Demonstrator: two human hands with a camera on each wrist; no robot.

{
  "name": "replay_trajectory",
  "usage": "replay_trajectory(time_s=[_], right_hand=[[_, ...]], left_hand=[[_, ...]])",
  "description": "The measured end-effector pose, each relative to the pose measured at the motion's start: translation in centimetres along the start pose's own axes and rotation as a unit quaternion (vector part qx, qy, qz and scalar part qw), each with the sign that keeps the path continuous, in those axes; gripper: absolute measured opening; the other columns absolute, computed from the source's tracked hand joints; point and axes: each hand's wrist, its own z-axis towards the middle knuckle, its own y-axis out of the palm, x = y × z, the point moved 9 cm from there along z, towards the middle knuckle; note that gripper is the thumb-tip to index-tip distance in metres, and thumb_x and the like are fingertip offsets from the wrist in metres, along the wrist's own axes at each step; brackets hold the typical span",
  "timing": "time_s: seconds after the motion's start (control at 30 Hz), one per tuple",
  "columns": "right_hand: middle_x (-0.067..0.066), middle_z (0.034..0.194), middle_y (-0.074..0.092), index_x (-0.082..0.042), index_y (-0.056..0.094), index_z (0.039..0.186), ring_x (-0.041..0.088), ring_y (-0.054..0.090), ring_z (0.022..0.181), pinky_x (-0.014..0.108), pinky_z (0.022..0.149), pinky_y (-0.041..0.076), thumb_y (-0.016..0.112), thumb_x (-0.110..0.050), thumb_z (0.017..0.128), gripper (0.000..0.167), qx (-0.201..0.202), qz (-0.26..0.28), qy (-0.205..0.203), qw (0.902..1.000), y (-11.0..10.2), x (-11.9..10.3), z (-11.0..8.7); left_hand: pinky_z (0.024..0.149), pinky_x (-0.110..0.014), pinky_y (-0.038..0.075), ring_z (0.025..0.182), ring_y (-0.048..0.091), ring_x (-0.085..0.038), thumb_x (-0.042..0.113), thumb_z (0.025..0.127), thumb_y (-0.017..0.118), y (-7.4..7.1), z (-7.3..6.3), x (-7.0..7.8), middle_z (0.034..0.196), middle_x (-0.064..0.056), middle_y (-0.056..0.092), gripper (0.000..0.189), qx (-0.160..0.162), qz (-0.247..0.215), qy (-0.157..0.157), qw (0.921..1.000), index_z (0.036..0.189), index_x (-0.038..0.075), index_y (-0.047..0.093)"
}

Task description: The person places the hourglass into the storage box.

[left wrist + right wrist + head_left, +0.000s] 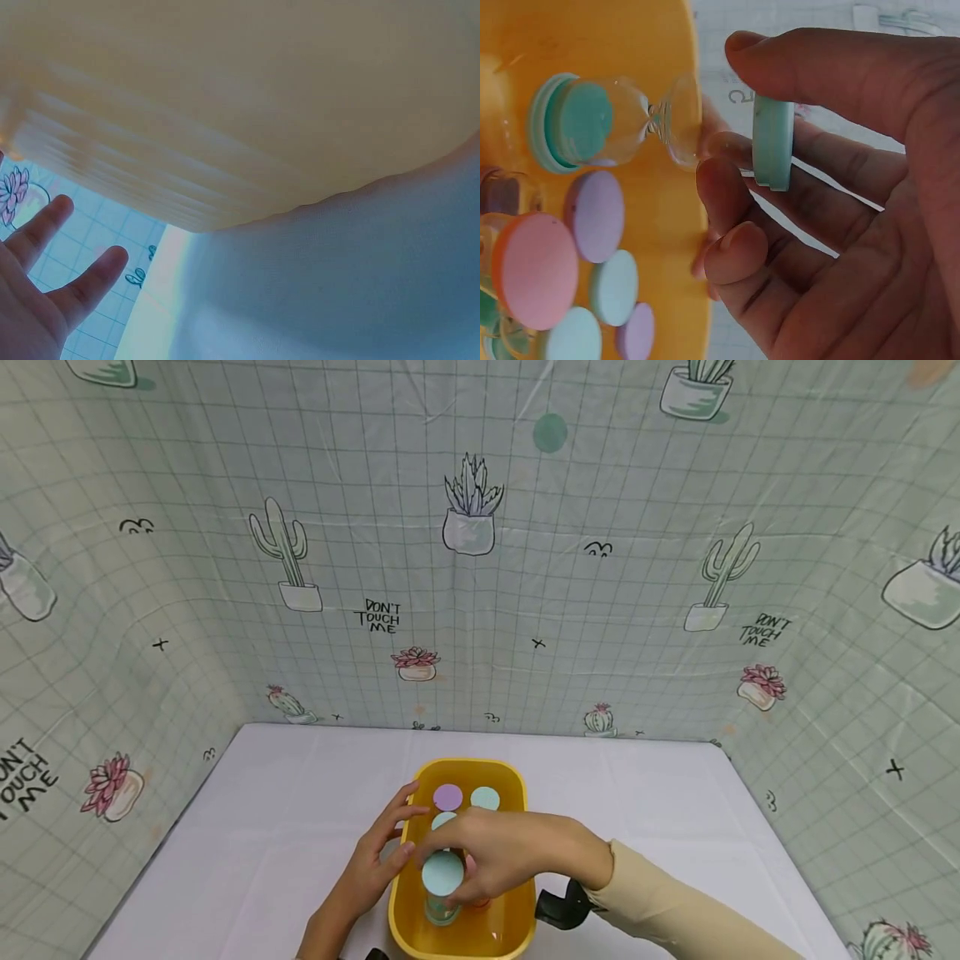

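A small hourglass sand timer with a mint cap point(442, 873) stands upright at the near left inside a yellow bin point(397, 910). My right hand point(502, 847) reaches over the bin and holds this timer by its top end, thumb on one side and fingers on the other. Teal sand point(585, 120) lies in the timer's lower bulb in the right wrist view. At the bin's left rim rests my left hand point(375, 860), its fingers extended and some fingertips over the edge. The left wrist view shows two straight fingers point(90, 285) beside the bin's pale, blurred outside.
Other capped timers share the bin, among them a purple one point(447, 797), a mint one point(485, 797) and a pink one point(538, 270). The bin stands on a white table point(300, 827). Cactus-print cloth point(480, 610) encloses the back and sides.
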Motion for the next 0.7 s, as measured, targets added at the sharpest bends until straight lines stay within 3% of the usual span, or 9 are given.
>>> replay_trajectory(time_s=[0.4,0.7], right_hand=[[-0.009,0.110,0.070,-0.012,0.066,0.122,-0.006,0.058,0.095,0.008,0.090,0.045,0.080,-0.010,0.088,0.037,-0.040,-0.023,0.010,0.9989,2.1,1.3,0.8],[-0.010,0.111,0.072,-0.012,0.069,0.123,-0.006,0.061,0.096,0.006,0.090,0.044,0.080,-0.008,0.088,0.037,-0.066,-0.047,0.018,0.9965,3.7,2.1,1.4]], left_hand=[[0.096,-0.042,0.052,0.147,0.039,-0.011,0.004,0.100,0.053,0.0,0.1,0.1,0.167,-0.007,0.034,0.045,0.002,-0.007,0.017,0.9998,0.141,0.023,0.056],[0.097,-0.042,0.052,0.147,0.041,-0.016,0.007,0.100,0.052,0.0,0.0,-0.1,0.167,-0.005,0.035,0.044,0.001,-0.005,0.007,1.0000,0.140,0.025,0.057]])
